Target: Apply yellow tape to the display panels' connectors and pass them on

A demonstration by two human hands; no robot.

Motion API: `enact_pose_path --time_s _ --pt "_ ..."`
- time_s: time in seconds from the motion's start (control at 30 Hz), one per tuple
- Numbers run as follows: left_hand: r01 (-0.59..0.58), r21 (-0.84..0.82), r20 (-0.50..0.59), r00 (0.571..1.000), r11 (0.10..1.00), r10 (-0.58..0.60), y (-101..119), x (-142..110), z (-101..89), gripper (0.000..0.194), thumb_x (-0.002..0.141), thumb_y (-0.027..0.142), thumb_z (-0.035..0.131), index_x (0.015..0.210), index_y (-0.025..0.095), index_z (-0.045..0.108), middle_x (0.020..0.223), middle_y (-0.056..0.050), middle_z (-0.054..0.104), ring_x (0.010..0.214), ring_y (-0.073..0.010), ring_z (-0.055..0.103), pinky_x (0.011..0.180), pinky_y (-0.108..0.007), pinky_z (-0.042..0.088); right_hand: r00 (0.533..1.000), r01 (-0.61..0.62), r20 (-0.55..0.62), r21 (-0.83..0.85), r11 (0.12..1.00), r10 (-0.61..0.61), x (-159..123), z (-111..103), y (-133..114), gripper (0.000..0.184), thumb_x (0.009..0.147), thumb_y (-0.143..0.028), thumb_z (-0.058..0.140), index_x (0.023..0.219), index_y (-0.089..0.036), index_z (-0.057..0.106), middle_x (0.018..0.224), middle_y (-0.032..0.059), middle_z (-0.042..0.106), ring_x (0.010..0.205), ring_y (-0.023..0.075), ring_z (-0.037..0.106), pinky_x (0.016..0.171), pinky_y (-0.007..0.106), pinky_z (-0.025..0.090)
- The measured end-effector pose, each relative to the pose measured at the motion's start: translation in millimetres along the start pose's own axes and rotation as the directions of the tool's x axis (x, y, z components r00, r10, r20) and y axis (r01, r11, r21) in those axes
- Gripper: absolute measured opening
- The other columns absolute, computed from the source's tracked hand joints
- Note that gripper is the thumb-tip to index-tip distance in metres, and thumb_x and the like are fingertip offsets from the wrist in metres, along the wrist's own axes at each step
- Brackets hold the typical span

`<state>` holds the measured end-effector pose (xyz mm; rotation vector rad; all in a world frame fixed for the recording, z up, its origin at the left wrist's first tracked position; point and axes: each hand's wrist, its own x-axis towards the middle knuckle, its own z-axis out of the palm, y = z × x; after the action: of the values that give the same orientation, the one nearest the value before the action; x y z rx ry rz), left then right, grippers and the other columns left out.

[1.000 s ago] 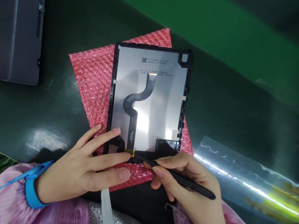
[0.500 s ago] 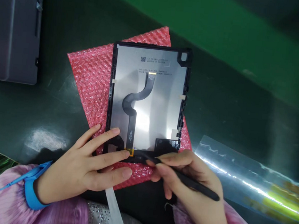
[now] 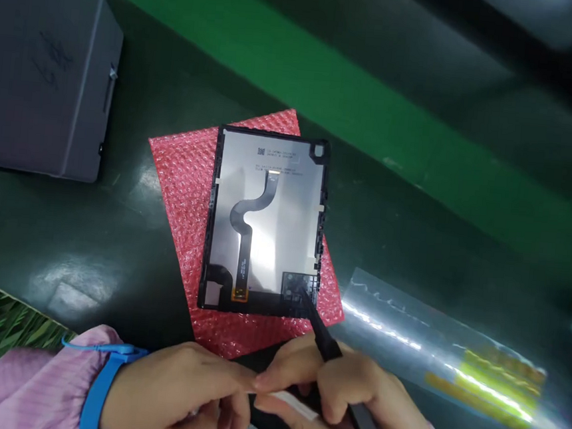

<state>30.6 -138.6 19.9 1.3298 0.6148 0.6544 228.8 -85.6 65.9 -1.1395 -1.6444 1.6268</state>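
Note:
A display panel [image 3: 283, 241] in a black frame lies with its silver back up, a dark flex cable [image 3: 245, 251] curving down it to an orange-edged end. Red bubble wrap [image 3: 181, 212] is under the panel. Below it, my right hand [image 3: 351, 387] keeps black tweezers [image 3: 327, 345] slanting up, their tip over the panel's lower right corner. Its thumb and index finger also pinch a white strip [image 3: 297, 404]. My left hand [image 3: 180, 389], fingers curled, meets the right fingertips at the strip's left end; its exact grip is partly hidden.
A grey case [image 3: 52, 74] stands at the upper left. To the right lies a clear plastic sheet [image 3: 391, 324] with a yellow patch. The dark green tabletop [image 3: 147, 316] carries these things, and a brighter green band [image 3: 261, 45] crosses behind.
My left hand has come off the panel's lower edge and down to my right hand. Both are now together around the white strip. The view has shifted, and the panel looks smaller.

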Motion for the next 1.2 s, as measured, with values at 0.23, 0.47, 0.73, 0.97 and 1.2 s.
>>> enact_pose_path --time_s 0.23,0.47,0.73,0.97,1.2 --pt "-0.036 0.080 0.057 0.998 0.996 0.031 9.6 -1.3 -13.5 0.063 0.080 -0.004 0.034 0.139 0.015 0.044 0.088 -0.003 0.075 0.071 -0.0114 0.069 0.071 -0.021 0.057 0.997 -0.061 -0.060 -0.193 0.979 0.051 63.9 -14.6 -2.4 0.040 0.084 -0.026 0.077 0.075 -0.026 0.038 0.077 -0.0024 0.072 0.068 0.0152 0.069 0.060 0.025 0.051" --pt "0.008 0.863 -0.123 0.973 0.505 0.194 19.4 7.0 -52.1 0.033 0.093 0.003 0.039 0.114 0.013 0.063 0.107 -0.009 0.071 0.093 -0.0218 0.063 0.082 -0.036 0.053 0.994 -0.012 0.101 -0.357 0.934 0.051 112.3 -2.1 21.7 0.035 0.090 -0.032 0.069 0.079 -0.025 0.036 0.075 -0.0042 0.064 0.063 0.0132 0.058 0.062 0.026 0.043" --pt "0.063 0.986 -0.104 0.954 0.153 0.282 5.5 14.2 -70.8 0.033 0.099 0.006 0.038 0.100 0.014 0.070 0.126 -0.004 0.069 0.107 -0.0240 0.056 0.080 -0.036 0.046 0.995 0.049 0.105 -0.462 0.885 0.000 123.5 -1.4 20.2 0.032 0.090 -0.027 0.065 0.080 -0.026 0.035 0.075 -0.0043 0.064 0.060 0.0124 0.055 0.061 0.026 0.042" --pt "0.090 0.983 -0.131 0.953 0.157 0.274 3.1 14.4 -70.8 0.032 0.099 0.007 0.039 0.101 0.013 0.070 0.129 -0.005 0.068 0.108 -0.0252 0.055 0.084 -0.037 0.048 0.992 0.073 0.124 -0.449 0.890 -0.019 126.2 0.1 16.5 0.030 0.089 -0.022 0.065 0.082 -0.026 0.036 0.078 -0.0034 0.068 0.065 0.0141 0.063 0.064 0.026 0.046" --pt "0.114 0.969 -0.164 0.961 0.219 0.225 2.7 13.5 -70.7 0.030 0.095 0.005 0.042 0.104 0.014 0.069 0.130 -0.004 0.068 0.108 -0.0255 0.055 0.085 -0.037 0.047 0.998 0.055 0.025 -0.360 0.931 -0.049 134.6 1.9 27.7 0.041 0.081 -0.031 0.078 0.086 -0.027 0.037 0.079 -0.0043 0.066 0.059 0.0126 0.059 0.061 0.027 0.047"
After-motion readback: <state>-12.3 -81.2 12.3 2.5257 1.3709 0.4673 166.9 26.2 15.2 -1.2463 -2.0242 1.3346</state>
